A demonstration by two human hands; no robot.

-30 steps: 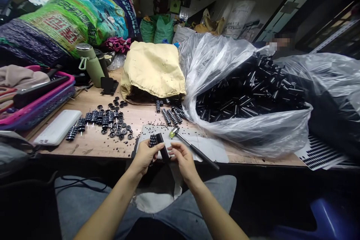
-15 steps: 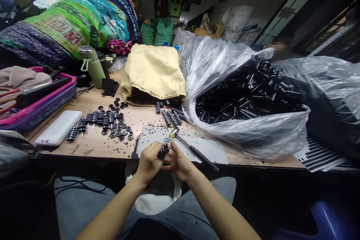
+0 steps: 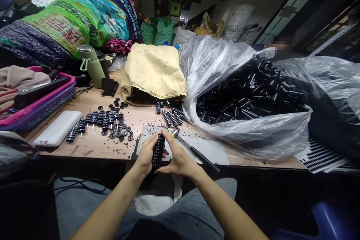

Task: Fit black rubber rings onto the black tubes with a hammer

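Note:
My left hand (image 3: 146,154) is wrapped around a black cylinder of lettered wheels (image 3: 158,153), held nearly upright over the table's front edge. Rows of small white characters run along its face. My right hand (image 3: 177,154) spans the same cylinder, index finger at its top end and thumb by its lower end. Just behind the right fingers lies a hammer (image 3: 197,150) with a dark handle, on a grey mat (image 3: 218,149). Part of its head is hidden by my hand.
Several wheel stacks on pins (image 3: 105,122) and loose black wheels (image 3: 121,134) lie at left, beside a white phone-like block (image 3: 58,128). Further stacks (image 3: 170,117) sit before a yellow sack (image 3: 154,69). A clear plastic bag (image 3: 253,135) of black tubes fills the right.
The cylinder has turned from end-on to nearly upright, with its lettered side showing. My right hand has moved from beside it to its two ends.

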